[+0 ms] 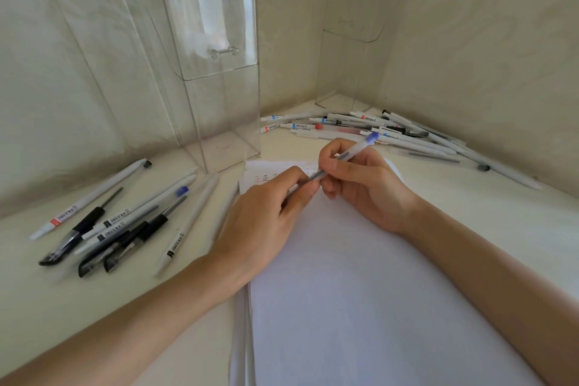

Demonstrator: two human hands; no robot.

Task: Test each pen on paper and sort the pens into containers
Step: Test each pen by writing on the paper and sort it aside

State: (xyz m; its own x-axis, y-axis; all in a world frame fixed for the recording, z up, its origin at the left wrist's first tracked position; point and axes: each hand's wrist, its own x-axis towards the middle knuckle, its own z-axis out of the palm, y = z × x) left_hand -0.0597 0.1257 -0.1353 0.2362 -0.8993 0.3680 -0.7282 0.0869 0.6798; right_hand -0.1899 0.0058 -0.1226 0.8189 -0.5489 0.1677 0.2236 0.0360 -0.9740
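Pen (351, 153); blue end up-right

Centre frame, the blue-ended pen (347, 155) is up off the sheet and tilted, blue end toward the upper right. The left hand (266, 216) pinches its lower end and the right hand (366, 185) grips the barrel. Under it lies the white paper (360, 276), running to the bottom edge, with red written marks (261, 179) near its top. A tall clear container (219, 103) stands upright at upper left. A second clear container (354, 50) stands in the back corner. A black-and-white pen heap (119, 229) lies at left, and a white pen heap (376, 131) is fanned out before the corner container.
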